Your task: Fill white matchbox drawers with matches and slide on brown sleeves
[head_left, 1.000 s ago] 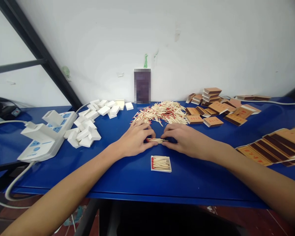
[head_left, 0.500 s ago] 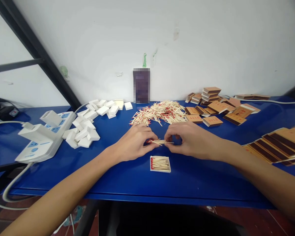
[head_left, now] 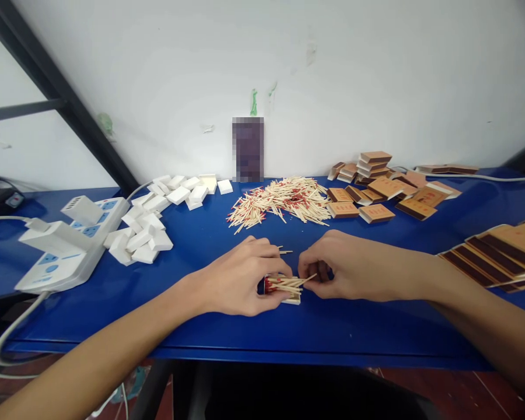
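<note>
Over a blue table with a smooth surface [head_left: 227,335], the left hand [head_left: 245,279] grasps a bundle of pale wooden matches with red heads [head_left: 283,284] between its thumb and fingers, with the heads lying toward its palm. The bundle is at a small, shallow white cardboard tray [head_left: 293,301], whose near edge shows just below the sticks; how many matches lie inside is hidden. The right hand [head_left: 319,271] is curled at the plain ends of the sticks, its thumb and fingertips beside one slanting match; whether it pinches that match, I cannot tell. A few loose pale matchsticks [head_left: 286,252] lie on the table just behind the left hand. Farther back, in front of the white wall [head_left: 179,87], spreads a wide pile of red-tipped wooden matches [head_left: 284,201]. To its left sits a jumbled heap of small white cardboard boxes [head_left: 145,253], near a long white power strip with blue sockets [head_left: 28,282]; to its right lie scattered orange-brown cardboard matchboxes [head_left: 377,213], some stacked. More matchboxes with dark brown striking sides [head_left: 475,265] lie in an overlapping row beyond the right forearm.
</note>
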Tool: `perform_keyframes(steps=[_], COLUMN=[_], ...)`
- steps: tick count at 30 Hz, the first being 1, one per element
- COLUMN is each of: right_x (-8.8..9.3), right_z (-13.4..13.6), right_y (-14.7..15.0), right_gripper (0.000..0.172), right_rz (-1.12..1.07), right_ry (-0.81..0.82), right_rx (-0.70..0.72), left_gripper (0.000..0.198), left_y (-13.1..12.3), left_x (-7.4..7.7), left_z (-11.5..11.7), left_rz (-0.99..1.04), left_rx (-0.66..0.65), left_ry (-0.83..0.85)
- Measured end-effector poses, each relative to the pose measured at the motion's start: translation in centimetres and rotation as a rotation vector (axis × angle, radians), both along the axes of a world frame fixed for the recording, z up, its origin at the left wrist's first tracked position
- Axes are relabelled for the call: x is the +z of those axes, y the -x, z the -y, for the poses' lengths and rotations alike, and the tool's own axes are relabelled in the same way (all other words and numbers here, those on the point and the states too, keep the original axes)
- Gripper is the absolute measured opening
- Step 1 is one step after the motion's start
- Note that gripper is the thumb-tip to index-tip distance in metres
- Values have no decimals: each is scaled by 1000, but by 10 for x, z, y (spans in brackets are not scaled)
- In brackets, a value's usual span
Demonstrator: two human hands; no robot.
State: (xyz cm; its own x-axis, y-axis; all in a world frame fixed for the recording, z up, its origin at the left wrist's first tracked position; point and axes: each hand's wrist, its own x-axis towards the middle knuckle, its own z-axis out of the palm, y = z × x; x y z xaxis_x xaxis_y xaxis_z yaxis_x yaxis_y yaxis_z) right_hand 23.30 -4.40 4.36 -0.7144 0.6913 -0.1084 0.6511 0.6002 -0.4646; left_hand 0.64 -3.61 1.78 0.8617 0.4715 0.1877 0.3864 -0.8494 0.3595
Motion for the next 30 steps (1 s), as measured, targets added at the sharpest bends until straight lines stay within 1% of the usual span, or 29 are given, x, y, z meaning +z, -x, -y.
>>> perform_keyframes(steps=[4, 8, 10, 16, 20, 23, 27, 30], right_x=[0, 1, 1, 0, -1, -3, -7, -9], right_z=[-1, -1, -1, -1, -2, -5, -8, -8], right_y=[0, 0, 0, 2, 3, 4, 4, 4], right_gripper=[10, 9, 8, 10, 10, 11, 22, 28], right_rz=[5, -45, -77, -117, -99, -77, -56, -60], right_ry=[24, 73, 81, 66, 54, 90, 84, 77], right_rx=[-14, -18, -21, -7, 1, -6, -47, -72], left_gripper=[28, 40, 44, 31, 34, 35, 34, 23], left_y=[3, 8, 10, 11, 11, 11, 11, 13], left_x=[2, 1, 0, -5, -9, -10, -6, -2], left_z=[-1, -6, -9, -12, -14, -15, -14, -14], left_rz=[4, -55, -77, -17, 36, 32, 21, -9], left_rx=[-24, -71, -74, -92, -95, -89, -90, -85], left_ry=[-32, -92, -122, -150, -186, -193, -136, -107])
